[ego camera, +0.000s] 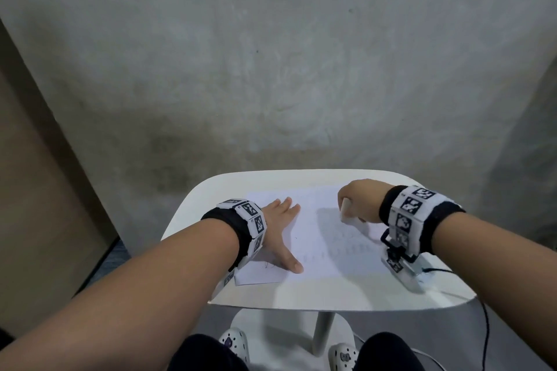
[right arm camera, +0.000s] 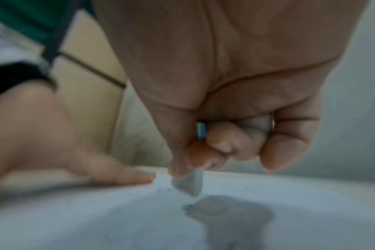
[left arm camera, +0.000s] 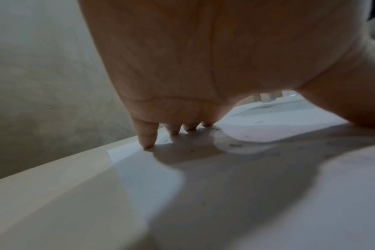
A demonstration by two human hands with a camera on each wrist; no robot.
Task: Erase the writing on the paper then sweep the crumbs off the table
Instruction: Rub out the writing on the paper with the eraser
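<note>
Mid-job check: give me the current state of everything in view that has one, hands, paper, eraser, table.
left hand: fingers spread flat, pressing the paper down.
right hand: fingers curled, gripping the eraser.
eraser: held upright, tip at the paper.
paper: lying flat on the table, faint writing still on it.
crumbs: small specks scattered on the paper.
table: holds the paper.

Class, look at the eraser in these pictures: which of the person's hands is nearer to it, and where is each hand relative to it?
Right. The right hand grips the eraser above the paper. The left hand lies flat on the paper's other side, apart from the eraser.
</note>
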